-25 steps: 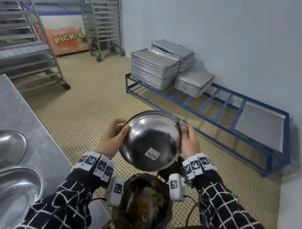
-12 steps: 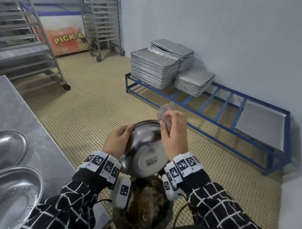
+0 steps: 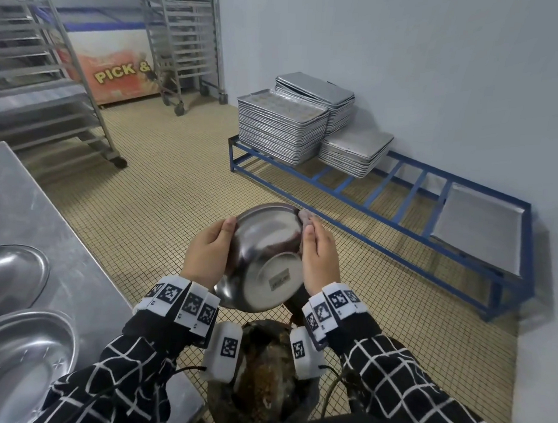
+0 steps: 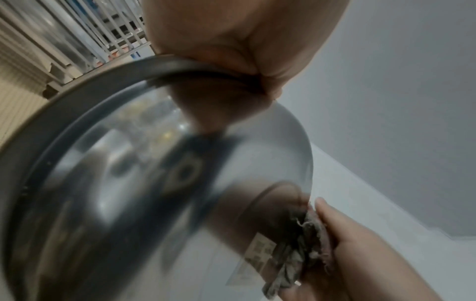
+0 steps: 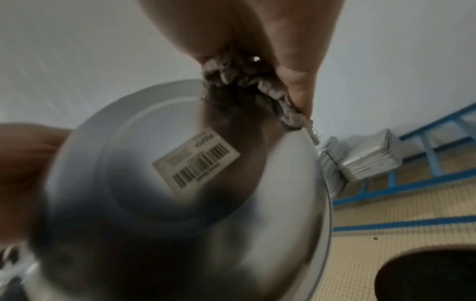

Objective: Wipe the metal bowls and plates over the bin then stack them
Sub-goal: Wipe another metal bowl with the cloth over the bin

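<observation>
Your left hand (image 3: 206, 256) grips the rim of the metal bowl (image 3: 263, 261): the thumb lies on the outer wall and the fingers curl over the edge, out of sight in the head view. Your right hand (image 3: 318, 260) grips a grey, frayed cloth (image 5: 247, 81), fingers curled round it, and presses it against the bowl's outer wall on the side opposite the left-hand grip. The bowl is tilted, its flat base turned toward you; a barcode sticker (image 5: 197, 160) sits on that base, just beside the cloth. Both wrist views are blurred across the bowl surface.

Directly below the grip, close to your body, stands the dark bin (image 3: 265, 378), holding brown residue. Left of the grip runs a steel table (image 3: 34, 209) carrying two more metal dishes (image 3: 19, 360) near its edge. Beyond the grip, well apart across the tiled floor, a blue frame (image 3: 398, 196) against the wall bears stacks of trays (image 3: 280, 129).
</observation>
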